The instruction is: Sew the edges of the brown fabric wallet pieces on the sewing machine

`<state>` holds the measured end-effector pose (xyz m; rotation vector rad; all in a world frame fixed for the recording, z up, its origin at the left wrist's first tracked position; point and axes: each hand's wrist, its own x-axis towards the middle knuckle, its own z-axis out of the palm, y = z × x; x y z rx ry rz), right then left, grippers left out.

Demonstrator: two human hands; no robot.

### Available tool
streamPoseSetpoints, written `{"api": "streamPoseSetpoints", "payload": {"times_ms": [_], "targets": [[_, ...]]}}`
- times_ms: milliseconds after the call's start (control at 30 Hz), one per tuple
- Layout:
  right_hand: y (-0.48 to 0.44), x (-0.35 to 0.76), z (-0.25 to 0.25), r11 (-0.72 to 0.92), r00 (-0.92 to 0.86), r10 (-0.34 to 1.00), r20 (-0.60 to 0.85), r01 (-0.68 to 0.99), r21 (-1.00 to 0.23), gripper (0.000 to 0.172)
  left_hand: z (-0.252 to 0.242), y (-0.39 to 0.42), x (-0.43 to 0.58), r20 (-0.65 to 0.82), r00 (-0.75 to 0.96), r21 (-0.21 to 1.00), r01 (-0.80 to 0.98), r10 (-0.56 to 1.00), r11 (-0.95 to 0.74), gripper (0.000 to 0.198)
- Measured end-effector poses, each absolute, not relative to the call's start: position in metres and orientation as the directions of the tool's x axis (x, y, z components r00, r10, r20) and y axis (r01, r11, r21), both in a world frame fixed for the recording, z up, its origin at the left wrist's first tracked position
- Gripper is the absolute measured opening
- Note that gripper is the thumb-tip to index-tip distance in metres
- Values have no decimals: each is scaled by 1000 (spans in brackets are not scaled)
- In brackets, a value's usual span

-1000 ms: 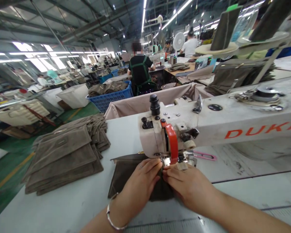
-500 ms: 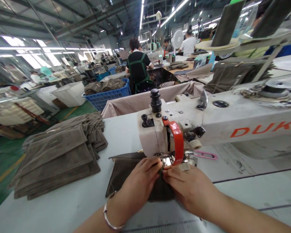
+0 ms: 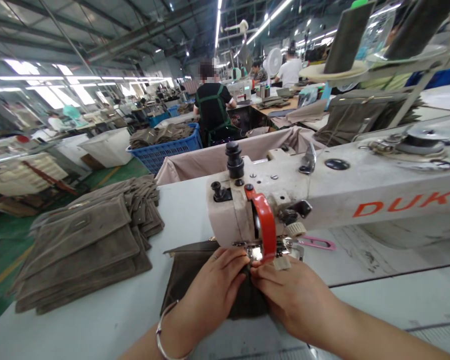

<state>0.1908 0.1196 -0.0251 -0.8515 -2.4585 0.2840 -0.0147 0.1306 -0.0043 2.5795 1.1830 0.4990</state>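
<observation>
"My view shifted slightly; grip?"
"Can't tell (pinching's hidden): left hand (image 3: 214, 290) and right hand (image 3: 293, 292) press dark cloth (image 3: 183, 272) at the left end of the sewing machine (image 3: 227, 215). Uneven pressure could skew it."

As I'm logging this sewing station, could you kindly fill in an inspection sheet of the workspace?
Surface: pale tabletop, with ruler markings near its front edge.
Job's things: dark fabric piece at the sewing machine; fabric stack to the left.
Clutter: pink tool behind the right hand.
Hands: left hand and right hand both on the fabric piece, near the red guard; grip unclear.
Cables: nothing seen on the tabletop.
Surroundings: filled blue basket, co-worker facing away, white fan.
</observation>
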Motion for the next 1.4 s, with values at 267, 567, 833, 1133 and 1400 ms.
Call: {"api": "streamPoseSetpoints", "payload": {"times_ms": [267, 567, 833, 1133, 1400], "targets": [[122, 185, -30, 786, -654, 618, 437, 508, -352, 22, -3, 132, -15, 188, 615, 400, 664, 766, -632, 33], [121, 231, 29, 661, -672, 723, 161, 603, -447, 44, 2, 110, -25, 114, 674, 315, 673, 730, -670, 78], [148, 227, -14, 527, -458, 847, 270, 790, -313, 10, 8, 97, -13, 193, 721, 266, 615, 666, -742, 44], [122, 214, -7, 832, -756, 546, 360, 440, -337, 17, 7, 102, -19, 203, 626, 472, 611, 753, -636, 38], [116, 205, -12, 867, -794, 488, 362, 396, -301, 17, 7, 103, -13, 452, 592, 356, 566, 667, -744, 25]]}}
